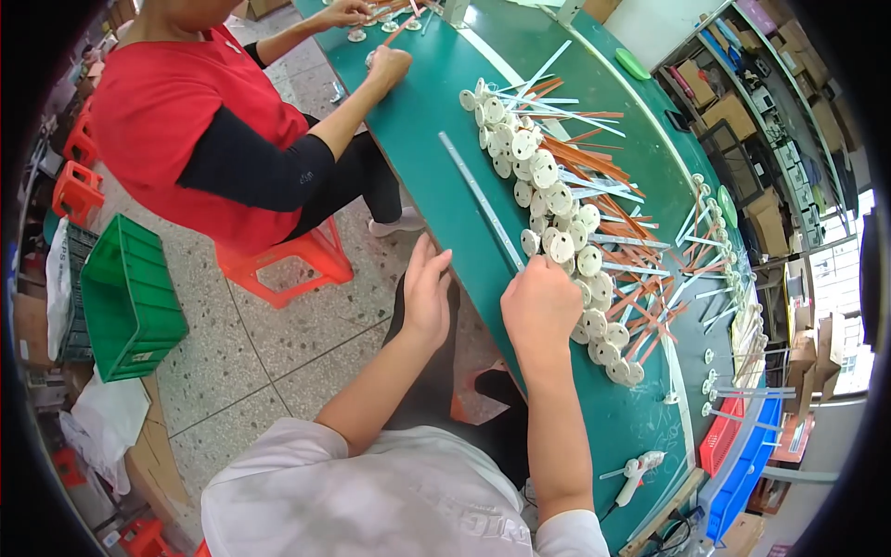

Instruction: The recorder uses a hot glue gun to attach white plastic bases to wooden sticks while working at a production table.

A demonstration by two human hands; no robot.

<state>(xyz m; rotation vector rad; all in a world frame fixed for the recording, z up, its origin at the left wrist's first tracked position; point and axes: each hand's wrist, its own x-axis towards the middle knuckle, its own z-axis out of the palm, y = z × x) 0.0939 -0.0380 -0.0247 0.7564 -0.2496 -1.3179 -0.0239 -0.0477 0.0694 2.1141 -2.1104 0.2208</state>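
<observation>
My left hand is raised beside the table's left edge, its fingers stretched out and holding nothing. My right hand is closed over the green table, at the near end of a long pale flat strip that points away to the far left. The strip's end disappears at my fingers, which seem to grip it. Right beside that hand runs a heap of white round discs, with orange strips and whitish strips fanning out to the right.
A co-worker in red sits at the far left, handling similar parts. A glue gun lies at the near right, beside red and blue trays. More disc pieces stand along the right. A green crate sits on the floor.
</observation>
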